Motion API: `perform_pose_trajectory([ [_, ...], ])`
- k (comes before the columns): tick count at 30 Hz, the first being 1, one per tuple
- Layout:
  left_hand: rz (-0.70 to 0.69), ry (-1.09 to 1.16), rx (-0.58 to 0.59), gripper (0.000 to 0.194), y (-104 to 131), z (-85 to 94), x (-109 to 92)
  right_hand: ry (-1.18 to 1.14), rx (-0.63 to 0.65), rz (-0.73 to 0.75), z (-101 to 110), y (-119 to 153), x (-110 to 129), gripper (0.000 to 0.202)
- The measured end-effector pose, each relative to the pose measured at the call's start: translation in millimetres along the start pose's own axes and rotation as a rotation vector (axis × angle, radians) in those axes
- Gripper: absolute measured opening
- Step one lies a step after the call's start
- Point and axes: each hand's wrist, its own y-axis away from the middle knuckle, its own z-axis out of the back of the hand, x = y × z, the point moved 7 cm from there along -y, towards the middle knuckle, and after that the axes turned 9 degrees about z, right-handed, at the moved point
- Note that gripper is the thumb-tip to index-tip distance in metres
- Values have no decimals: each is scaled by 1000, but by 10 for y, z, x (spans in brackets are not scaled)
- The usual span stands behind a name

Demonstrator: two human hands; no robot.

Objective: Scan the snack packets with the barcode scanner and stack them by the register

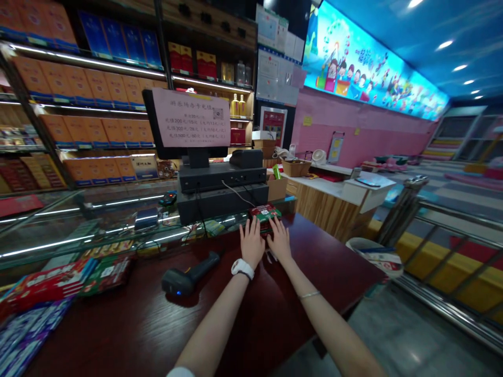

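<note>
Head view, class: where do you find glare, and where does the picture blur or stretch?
Head view: pale sheen on the dark table near the scanner; bright streaks in the glass counter; smearing and stretching toward the edges, as at the metal railing.

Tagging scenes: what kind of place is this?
Likely a shop checkout, perhaps in a children's play venue: a handheld scanner lies on the counter, orange boxes line lit shelves, and a bright cartoon panel hangs high.

Left hand (pixel 252 245), right hand (pixel 280 242) at green-red packets (pixel 266 211); scanner (pixel 179 281) lying on dark counter (pixel 129 324)
</note>
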Motion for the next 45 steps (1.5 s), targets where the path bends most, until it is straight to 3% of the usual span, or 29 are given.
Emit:
perform_pose_trajectory([
  [9, -65, -180, 102, 58, 198, 505, 188, 45, 70, 72, 210, 74, 638, 61],
  [15, -96, -228, 90, 56, 453, 915, 408, 13, 95, 154, 329, 191, 1169, 61],
  [21, -66, -254, 28, 53, 764, 1435, 783, -83, 129, 251, 368, 311, 1754, 61],
  [29, 13, -326, 3, 50, 1102, 1975, 1420, -237, 214, 382, 333, 366, 2586, 60],
  [34, 99, -358, -20, 49, 1281, 2242, 1875, -344, 269, 446, 198, 408, 3096, 60],
  [40, 232, -368, -82, 46, 1391, 2501, 2426, -442, 345, 520, -152, 490, 3655, 60],
  [45, 344, -379, -123, 40, 1403, 2605, 2861, -519, 397, 536, -477, 513, 4069, 59],
])
